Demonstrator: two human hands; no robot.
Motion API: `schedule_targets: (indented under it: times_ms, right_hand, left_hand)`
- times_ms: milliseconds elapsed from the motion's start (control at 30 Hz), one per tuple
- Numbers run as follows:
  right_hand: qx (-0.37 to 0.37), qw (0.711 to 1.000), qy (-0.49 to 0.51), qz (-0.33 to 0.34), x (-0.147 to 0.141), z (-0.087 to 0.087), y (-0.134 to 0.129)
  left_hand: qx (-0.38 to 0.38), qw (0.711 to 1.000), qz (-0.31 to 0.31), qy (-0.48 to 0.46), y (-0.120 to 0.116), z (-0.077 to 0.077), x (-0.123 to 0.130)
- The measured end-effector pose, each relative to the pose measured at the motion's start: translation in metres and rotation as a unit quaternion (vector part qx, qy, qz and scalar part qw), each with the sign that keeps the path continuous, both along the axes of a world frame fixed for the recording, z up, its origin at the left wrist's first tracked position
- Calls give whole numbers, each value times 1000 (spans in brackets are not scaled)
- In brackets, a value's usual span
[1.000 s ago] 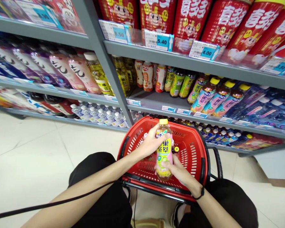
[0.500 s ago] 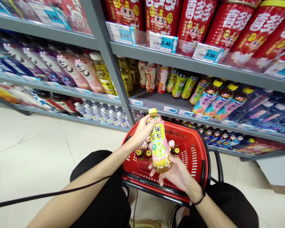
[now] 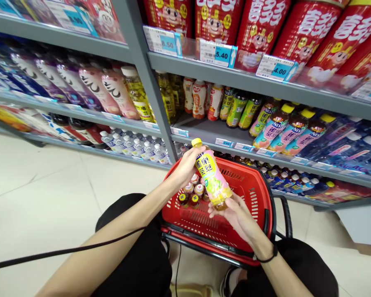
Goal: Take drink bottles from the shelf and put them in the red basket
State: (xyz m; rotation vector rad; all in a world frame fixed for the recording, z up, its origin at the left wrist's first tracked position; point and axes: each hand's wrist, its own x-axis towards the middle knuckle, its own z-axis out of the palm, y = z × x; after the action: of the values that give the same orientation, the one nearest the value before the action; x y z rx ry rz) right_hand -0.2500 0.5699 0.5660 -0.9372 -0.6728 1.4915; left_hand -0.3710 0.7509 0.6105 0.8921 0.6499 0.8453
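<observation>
The left forearm (image 3: 123, 222) slants up from the lower left, and the left wrist (image 3: 173, 180) runs nearly in line with it. The left hand (image 3: 189, 163) is higher, its fingers bent in a grip. The right forearm (image 3: 281, 274) rises from the lower right to the right wrist (image 3: 261, 244). The right hand (image 3: 235, 212) is lower, cupped in a looser hold, with fingers partly extended leftward. The two hands are apart
</observation>
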Motion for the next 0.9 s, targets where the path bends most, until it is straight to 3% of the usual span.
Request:
schedule_targets:
  times_ms: [100, 167, 233, 300, 433, 500, 533, 600, 633, 733, 800, 833, 900]
  right_hand:
    - [0, 985, -136, -103, 3, -8, -1]
    - [10, 954, -250, -166, 7, -12, -3]
    - [36, 902, -372, -216, 14, -14, -5]
    - [89, 831, -487, -253, 24, -14, -8]
    - [218, 692, -647, -233, 46, -15, -16]
    - [249, 656, -677, -221, 51, -16, -18]
    - [254, 652, -678, -226, 51, -15, -18]
    - [238, 679, -650, -247, 46, -14, -16]
    - [214, 712, -617, -259, 41, -13, -14]
    - [119, 863, -411, -270, 22, -11, -7]
    - [62, 948, -217, -225, 9, -11, -5]
    - [40, 972, -133, -190, 4, -12, -4]
    - [7, 992, -14, -125, -2, -13, -6]
  left_hand:
    - [28, 999, -15, 15, 3, 0, -3]
    - [41, 998, -39, 20, 4, -1, -5]
    - [26, 997, -68, 11, 3, -2, -7]
    - [-2, 996, -88, -9, 2, -3, -7]
    - [-39, 994, -93, -31, -3, -3, -5]
    - [-29, 994, -95, -36, -5, -2, -5]
    - [-18, 994, -98, -40, -5, -2, -5]
    - [7, 993, -104, -52, -5, -1, -6]
    - [16, 993, -105, -58, -5, -1, -7]
    - [35, 991, -105, -70, -4, -2, -7]
    - [58, 993, -92, -55, -2, -4, -6]
    - [78, 993, -78, -41, -1, -6, -6]
    - [133, 990, -49, -6, 2, -10, -7]
